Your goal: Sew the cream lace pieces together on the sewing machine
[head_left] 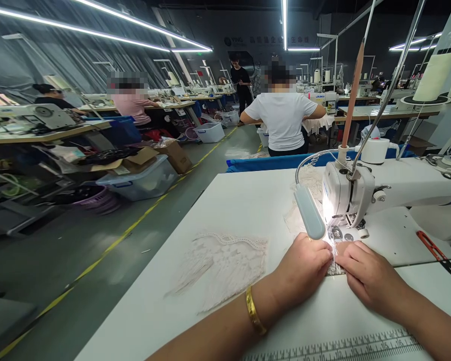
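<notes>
Both hands meet just in front of the needle area of a white sewing machine point(346, 190). My left hand point(304, 263), with a gold bangle at the wrist, is closed with its fingertips pinching the edge of a small piece of lace point(335, 269). From the other side my right hand point(372, 276) pinches the same lace, fingers curled and close to the left fingertips. Most of the lace is covered by the fingers. A grey-blue lamp head point(310, 213) lights the spot above my left hand. Another pale lace piece point(233, 255) lies flat on the table to the left.
Red-handled thread snips point(438, 253) lie right of my right hand. A printed ruler scale point(338, 348) runs along the table's front edge. More lace point(295, 218) lies behind the lamp. Ahead, a person in a white shirt point(287, 120) sits beyond a blue cloth trough point(270, 162).
</notes>
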